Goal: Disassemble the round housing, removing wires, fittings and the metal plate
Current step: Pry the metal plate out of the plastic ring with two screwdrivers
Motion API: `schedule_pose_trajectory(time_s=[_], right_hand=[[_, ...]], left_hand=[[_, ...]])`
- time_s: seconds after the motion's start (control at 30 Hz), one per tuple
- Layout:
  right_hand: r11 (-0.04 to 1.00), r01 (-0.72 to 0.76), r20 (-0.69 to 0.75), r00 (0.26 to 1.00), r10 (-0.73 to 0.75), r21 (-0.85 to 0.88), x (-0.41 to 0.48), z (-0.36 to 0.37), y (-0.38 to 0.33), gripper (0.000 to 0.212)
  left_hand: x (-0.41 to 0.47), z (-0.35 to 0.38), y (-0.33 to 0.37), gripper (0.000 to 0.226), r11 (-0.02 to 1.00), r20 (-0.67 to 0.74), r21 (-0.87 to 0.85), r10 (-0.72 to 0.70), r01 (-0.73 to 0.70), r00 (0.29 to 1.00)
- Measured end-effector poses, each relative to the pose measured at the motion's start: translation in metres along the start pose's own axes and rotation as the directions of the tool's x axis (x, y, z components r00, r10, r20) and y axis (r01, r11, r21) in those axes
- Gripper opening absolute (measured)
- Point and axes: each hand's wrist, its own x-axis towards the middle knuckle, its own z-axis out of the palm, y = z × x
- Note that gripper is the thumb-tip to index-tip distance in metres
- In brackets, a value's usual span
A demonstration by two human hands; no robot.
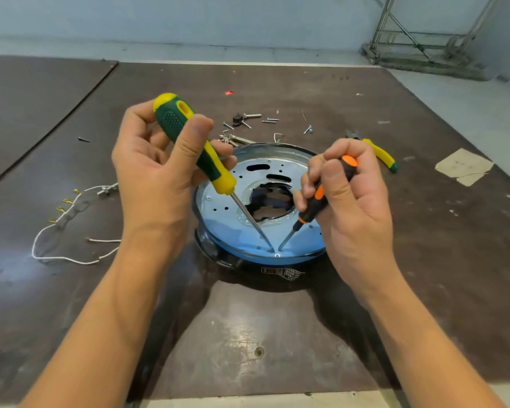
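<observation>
Fingers of the left hand, just right of the loose white wire at the left of the frame, are clenching around the green-and-yellow screwdriver. At the centre, the round housing is sitting on the dark table, with the metal plate lying inside it. Both tool tips are meeting at the plate's lower edge. Further right, the right hand is grasping the orange-and-black screwdriver. I am judging the plate as thin, stiff and light, with a jagged centre hole, so its outer rim is looking safer to hold.
</observation>
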Motion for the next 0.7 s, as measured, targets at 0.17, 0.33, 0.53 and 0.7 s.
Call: schedule_pose_trajectory(time_s=[0.17,0.33,0.53,0.7], right_hand=[[0.998,-0.022,0.025,0.999,0.020,0.067,-0.0016,0.0018,-0.0013,0.020],[0.997,-0.026,0.028,0.999,0.024,0.071,-0.0028,0.0001,-0.0010,0.019],[0.996,-0.015,0.057,0.998,0.010,0.089,-0.0033,-0.0012,0.0004,0.022],[0.993,-0.011,0.063,0.998,0.004,0.114,-0.0039,-0.0019,0.0001,0.021]], left_hand=[[-0.0002,-0.0002,-0.0011,0.041,1.000,-0.007,0.011,-0.013,0.013,1.000],[-0.0003,0.0009,-0.0008,0.024,0.999,0.011,0.011,-0.050,0.050,0.999],[0.0013,-0.0020,-0.0041,0.037,0.997,0.013,0.014,-0.079,0.079,0.997],[0.0006,-0.0017,-0.0067,0.038,0.998,0.028,0.006,-0.063,0.063,0.998]])
